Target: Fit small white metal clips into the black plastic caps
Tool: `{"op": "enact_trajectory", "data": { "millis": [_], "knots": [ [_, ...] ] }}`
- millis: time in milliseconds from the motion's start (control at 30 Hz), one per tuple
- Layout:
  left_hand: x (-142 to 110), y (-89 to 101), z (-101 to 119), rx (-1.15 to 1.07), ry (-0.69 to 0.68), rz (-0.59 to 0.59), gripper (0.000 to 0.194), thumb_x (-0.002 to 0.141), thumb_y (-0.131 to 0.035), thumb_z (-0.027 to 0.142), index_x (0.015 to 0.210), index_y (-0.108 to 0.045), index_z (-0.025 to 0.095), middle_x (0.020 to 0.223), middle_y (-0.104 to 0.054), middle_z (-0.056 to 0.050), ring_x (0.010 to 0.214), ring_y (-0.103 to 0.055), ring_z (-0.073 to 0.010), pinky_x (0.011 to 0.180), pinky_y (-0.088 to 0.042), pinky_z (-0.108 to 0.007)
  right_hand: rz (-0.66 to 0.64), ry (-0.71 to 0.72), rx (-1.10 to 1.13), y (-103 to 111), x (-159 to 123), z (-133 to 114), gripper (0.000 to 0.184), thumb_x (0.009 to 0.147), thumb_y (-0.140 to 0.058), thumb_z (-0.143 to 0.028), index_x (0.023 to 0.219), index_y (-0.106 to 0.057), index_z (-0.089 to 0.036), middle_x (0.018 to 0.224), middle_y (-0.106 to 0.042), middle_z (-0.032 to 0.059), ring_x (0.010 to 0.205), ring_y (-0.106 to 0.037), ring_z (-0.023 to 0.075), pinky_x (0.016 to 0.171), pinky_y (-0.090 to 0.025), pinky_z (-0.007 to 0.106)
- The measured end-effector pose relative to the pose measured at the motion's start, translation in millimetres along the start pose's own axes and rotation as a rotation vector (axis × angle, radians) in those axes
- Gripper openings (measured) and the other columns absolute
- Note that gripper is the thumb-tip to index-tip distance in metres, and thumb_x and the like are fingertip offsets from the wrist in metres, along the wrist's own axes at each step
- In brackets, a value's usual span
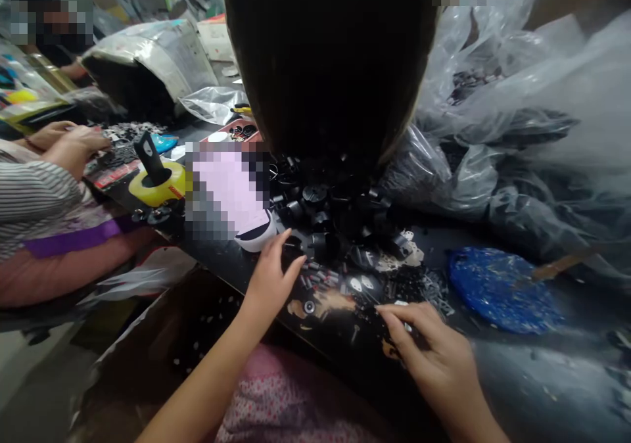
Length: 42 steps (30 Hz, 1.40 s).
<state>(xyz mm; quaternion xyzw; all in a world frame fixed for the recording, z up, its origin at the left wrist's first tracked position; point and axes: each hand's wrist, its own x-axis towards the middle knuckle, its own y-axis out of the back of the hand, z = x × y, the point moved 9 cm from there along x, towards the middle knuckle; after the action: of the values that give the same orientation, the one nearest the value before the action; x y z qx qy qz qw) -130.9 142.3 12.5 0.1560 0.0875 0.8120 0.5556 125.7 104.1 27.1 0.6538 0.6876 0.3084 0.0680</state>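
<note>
My left hand [273, 269] reaches over the bench with thumb and forefinger spread apart and nothing seen between them. Just beyond its fingertips lies a heap of black round plastic parts [323, 246]. Small grey cylinders [323, 275] are scattered to the right of that hand. My right hand [434, 341] is closed in a pinch above the bench; what its fingertips hold is too small and blurred to name. Two white oval pieces [361, 284] lie a little beyond the pinch. A small round wheel-like part [309, 307] rests near the bench edge between my hands.
A large dark-mouthed container [330, 62] stands behind the heap. A blue round lid [503, 288] with glue-like smears lies right, below clear plastic bags [493, 140]. Left are a phone on a white stand [259, 236], a yellow tape roll [158, 186] and a co-worker's hands [81, 140].
</note>
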Motion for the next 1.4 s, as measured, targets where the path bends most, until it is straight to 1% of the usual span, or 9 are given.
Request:
{"op": "enact_trajectory", "data": {
  "millis": [133,267,367,500,700,867,1200,1300,1400],
  "knots": [
    [-38.9,15.0,4.9,-0.040,0.032,0.036,0.051,0.081,-0.065,0.027,0.130,-0.051,0.024,0.134,-0.053,-0.009,0.127,-0.045,-0.0257,0.110,-0.027,-0.039,-0.162,-0.167,0.129,-18.0,5.3,-1.8,0.015,0.087,-0.058,-0.036,0.087,-0.070,-0.027,0.067,-0.068,-0.0020,0.055,-0.059,0.0145,0.055,-0.047,0.026],
    [-91.3,-20.0,26.1,-0.133,0.035,-0.315,0.055,0.078,-0.068,0.020,0.130,-0.054,0.032,0.139,-0.053,-0.004,0.131,-0.043,-0.0264,0.112,-0.027,-0.037,-0.433,-0.304,0.302,-49.2,5.6,-18.0,0.020,0.084,-0.058,-0.039,0.089,-0.067,-0.022,0.076,-0.069,-0.0001,0.062,-0.061,0.0146,0.054,-0.047,0.024],
    [-109.5,-38.0,11.6,-0.271,0.264,-0.420,0.050,0.084,-0.061,0.026,0.133,-0.052,0.032,0.143,-0.050,-0.003,0.133,-0.041,-0.0265,0.112,-0.029,-0.040,-0.431,-0.344,0.223,-50.1,7.1,-20.5,0.019,0.085,-0.056,-0.037,0.084,-0.064,-0.021,0.078,-0.069,0.0006,0.068,-0.062,0.0155,0.058,-0.046,0.025],
    [-103.4,-43.0,-14.1,-0.525,0.520,-0.375,0.033,0.085,-0.061,0.032,0.118,-0.062,0.026,0.129,-0.062,-0.006,0.120,-0.054,-0.0284,0.101,-0.045,-0.042,-0.468,-0.218,0.031,-55.2,16.4,-25.9,0.016,0.088,-0.056,-0.035,0.095,-0.066,-0.025,0.093,-0.072,-0.0007,0.082,-0.064,0.0163,0.074,-0.045,0.028],
    [-85.3,-24.4,-29.1,-0.827,0.628,-0.065,0.019,0.086,-0.061,0.025,0.105,-0.060,0.023,0.103,-0.070,-0.002,0.093,-0.067,-0.0191,0.088,-0.053,-0.035,-0.461,0.069,-0.523,-83.1,47.1,-32.2,0.015,0.087,-0.054,-0.016,0.095,-0.066,-0.016,0.091,-0.069,0.0095,0.083,-0.062,0.0250,0.081,-0.036,0.042],
    [-89.4,-32.2,-28.4,-0.930,0.670,-0.039,0.022,0.086,-0.061,0.021,0.108,-0.060,0.022,0.110,-0.068,-0.003,0.097,-0.066,-0.0189,0.090,-0.052,-0.036,-0.459,0.081,-0.514,-87.5,49.9,-32.9,0.010,0.086,-0.054,-0.015,0.088,-0.064,-0.015,0.086,-0.068,0.0086,0.078,-0.061,0.0233,0.079,-0.036,0.039],
    [-115.1,-66.5,-13.7,-1.103,0.795,-0.235,0.024,0.092,-0.052,0.024,0.116,-0.058,0.024,0.123,-0.065,-0.005,0.108,-0.063,-0.0230,0.098,-0.048,-0.041,-0.309,-0.123,-0.149,-48.6,7.5,-19.9,0.008,0.087,-0.058,-0.022,0.089,-0.065,-0.024,0.090,-0.070,-0.0012,0.082,-0.060,0.0177,0.074,-0.039,0.030],
    [-114.2,-61.5,-18.2,-1.117,0.797,-0.222,0.025,0.091,-0.053,0.024,0.116,-0.058,0.024,0.125,-0.064,-0.005,0.109,-0.063,-0.0227,0.098,-0.049,-0.040,-0.370,-0.086,-0.215,-57.8,13.4,-22.5,0.011,0.090,-0.055,-0.025,0.090,-0.066,-0.024,0.091,-0.070,-0.0013,0.083,-0.061,0.0159,0.073,-0.040,0.028],
    [-97.8,-35.8,-28.3,-1.048,0.695,-0.038,0.026,0.089,-0.056,0.021,0.115,-0.058,0.024,0.118,-0.068,-0.005,0.105,-0.065,-0.0206,0.097,-0.049,-0.037,-0.462,0.036,-0.545,-78.6,32.1,-29.4,0.020,0.094,-0.047,-0.024,0.105,-0.064,-0.025,0.102,-0.070,0.0015,0.092,-0.063,0.0164,0.078,-0.038,0.030]
  ]
}}
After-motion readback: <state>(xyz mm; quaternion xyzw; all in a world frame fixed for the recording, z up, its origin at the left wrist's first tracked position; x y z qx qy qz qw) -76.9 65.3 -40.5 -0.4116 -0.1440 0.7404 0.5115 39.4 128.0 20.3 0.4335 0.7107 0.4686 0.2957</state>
